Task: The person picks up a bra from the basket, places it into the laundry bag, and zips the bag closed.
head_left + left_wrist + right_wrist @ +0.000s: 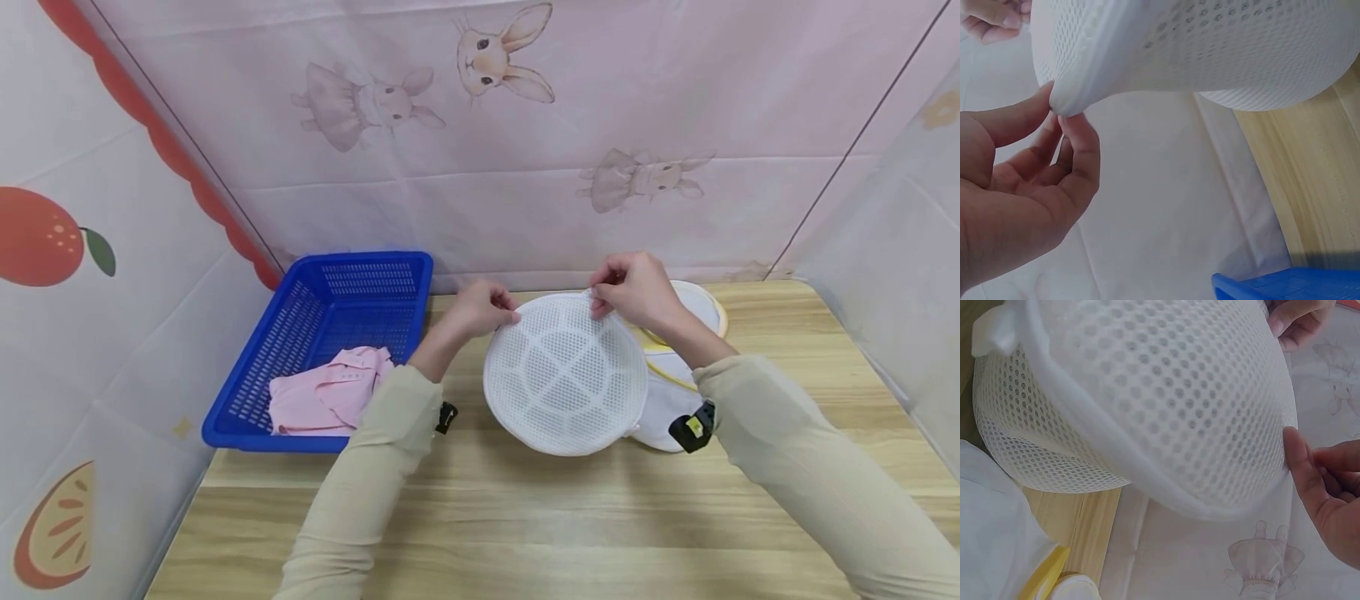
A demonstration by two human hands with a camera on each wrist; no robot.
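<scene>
A round white mesh laundry bag (566,375) is held up over the table, its flat mesh face with cross-shaped bands turned toward me. My left hand (483,308) pinches its rim at the upper left between thumb and fingers; the left wrist view shows the edge pulled to a point there. At the top right of the rim, my right hand (637,287) grips the edge with thumb and fingertips. In the right wrist view the bag's mesh side (1047,437) bulges below the white piped rim, and a small white tab sticks out from it.
A blue plastic basket (247,400) stands at the left with a folded pink garment (333,392) in it. White pieces with yellow trim (663,408) lie on the wooden table (525,533) behind my right forearm. A rabbit-print cloth (450,208) hangs along the back.
</scene>
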